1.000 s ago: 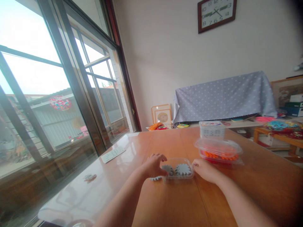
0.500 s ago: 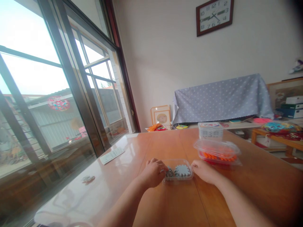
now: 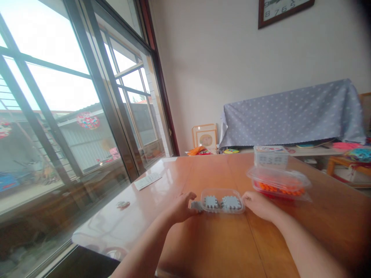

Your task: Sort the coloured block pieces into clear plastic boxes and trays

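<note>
A clear plastic box [image 3: 223, 211] sits on the wooden table, holding two piles of light grey, notched-edge pieces [image 3: 231, 202]. My left hand [image 3: 183, 207] is just left of the box, its thumb and fingers curled round a similar grey notched piece [image 3: 196, 206]. At the box's right end, my right hand [image 3: 259, 205] is closed with its fingertips pinching the rim. Part of the piece in my left hand is hidden by the fingers.
Behind my right hand stands a clear lidded container [image 3: 279, 183] with orange pieces on a red base. A white box [image 3: 271, 156] is farther back. A printed card [image 3: 147, 180] and a small object [image 3: 123, 205] lie to the left, near the window.
My left hand has come out of the box to the left with a grey piece. My right hand stays at the box's right rim. The camera view has shifted.
</note>
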